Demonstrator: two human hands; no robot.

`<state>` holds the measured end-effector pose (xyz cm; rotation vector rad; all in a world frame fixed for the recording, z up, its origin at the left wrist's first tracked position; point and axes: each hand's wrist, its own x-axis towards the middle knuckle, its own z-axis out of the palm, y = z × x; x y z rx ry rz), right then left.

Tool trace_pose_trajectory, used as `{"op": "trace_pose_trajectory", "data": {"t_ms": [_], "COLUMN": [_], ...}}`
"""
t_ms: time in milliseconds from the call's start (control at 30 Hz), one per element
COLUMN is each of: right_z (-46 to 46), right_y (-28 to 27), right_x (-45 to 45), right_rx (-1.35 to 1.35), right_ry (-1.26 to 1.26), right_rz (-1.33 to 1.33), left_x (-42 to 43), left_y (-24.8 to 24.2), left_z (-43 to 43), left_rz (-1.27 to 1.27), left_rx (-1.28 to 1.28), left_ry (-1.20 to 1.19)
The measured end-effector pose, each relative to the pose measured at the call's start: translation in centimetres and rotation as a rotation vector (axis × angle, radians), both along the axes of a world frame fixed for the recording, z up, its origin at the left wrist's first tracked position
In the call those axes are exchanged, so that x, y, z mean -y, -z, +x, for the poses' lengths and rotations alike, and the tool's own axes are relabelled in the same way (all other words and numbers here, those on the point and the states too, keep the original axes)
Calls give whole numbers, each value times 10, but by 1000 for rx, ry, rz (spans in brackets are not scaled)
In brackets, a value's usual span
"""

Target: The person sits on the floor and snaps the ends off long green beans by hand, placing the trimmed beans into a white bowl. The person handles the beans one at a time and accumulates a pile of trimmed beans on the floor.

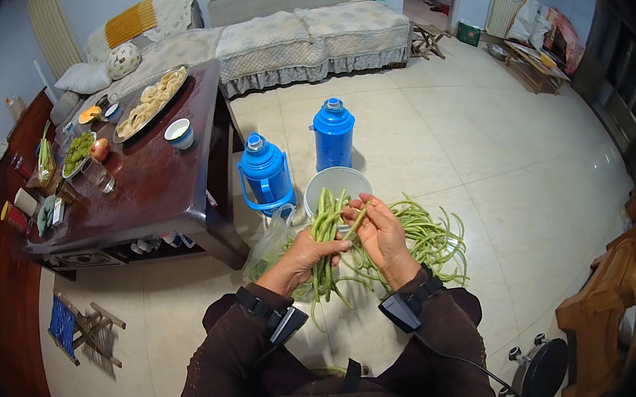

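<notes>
A bunch of long green beans (326, 229) is gripped in my left hand (302, 255), its ends hanging down past the fingers. My right hand (382, 232) pinches one bean (358, 219) beside the top of that bunch. Just beyond both hands stands a white bucket (326, 179), its inside partly hidden by the beans and fingers. A loose heap of long beans (432, 232) lies on the floor to the right of my right hand. Left of my left hand sits a clear plastic bag (268, 246) with green beans in it.
Two blue thermos flasks (266, 175) (333, 138) stand behind the bucket. A dark wooden table (177, 194) at left bears a tray of dough pieces (152, 100), a cup (179, 133) and grapes (79, 152). A folding stool (82, 327) is at lower left, a round black stool (544, 372) at lower right.
</notes>
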<state>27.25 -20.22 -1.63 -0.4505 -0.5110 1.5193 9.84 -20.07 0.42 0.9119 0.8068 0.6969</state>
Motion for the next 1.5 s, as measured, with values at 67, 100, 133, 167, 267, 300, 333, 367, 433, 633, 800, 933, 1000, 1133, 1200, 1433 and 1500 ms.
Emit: {"op": "trace_pose_trajectory", "data": {"t_ms": [67, 100, 133, 167, 267, 300, 333, 367, 433, 633, 800, 933, 1000, 1133, 1200, 1433, 1500], "right_z": [4, 7, 11, 15, 22, 23, 25, 26, 28, 20, 11, -5, -11, -21, -23, 14, 18], "right_y": [-8, -11, -15, -18, -22, -23, -24, -24, -26, -30, -23, -6, 2, 13, 17, 0, -6], "right_x": [3, 3, 4, 4, 9, 9, 11, 12, 13, 16, 18, 14, 12, 12, 11, -6, -2], "right_rx": [190, 528, 846, 1163, 1521, 1585, 1626, 1646, 1685, 1699, 1863, 1605, 1234, 442, 348, -36, 171], "right_ry": [37, 122, 184, 244, 344, 351, 376, 371, 341, 276, 314, 399, 163, -74, -92, 42, -29], "right_rz": [29, 141, 288, 439, 699, 759, 765, 748, 714, 897, 846, 621, 299, -53, -157, -371, -219], "left_x": [-5, -7, -9, -11, -13, -14, -14, -14, -13, -14, -16, -17, -16, -15, -15, -12, -16], "left_y": [1, 2, 2, 2, 1, 1, 1, 1, 1, 6, 12, 14, 13, 11, 10, 2, 1], "left_z": [-3, -5, -8, -9, -15, -16, -17, -18, -18, -16, -16, -14, -13, -10, -7, -16, -17], "left_rz": [-19, -31, -42, -65, -114, -155, -187, -215, -205, -173, -214, -221, -210, -184, -197, -73, -39], "left_rx": [82, 98, 133, 141, 166, 161, 152, 150, 125, 143, 243, 306, 320, 325, 344, 421, 375], "left_ry": [-19, -32, -21, -28, -39, -41, -42, -43, 16, 130, 119, 135, 132, 105, 108, 127, 41]}}
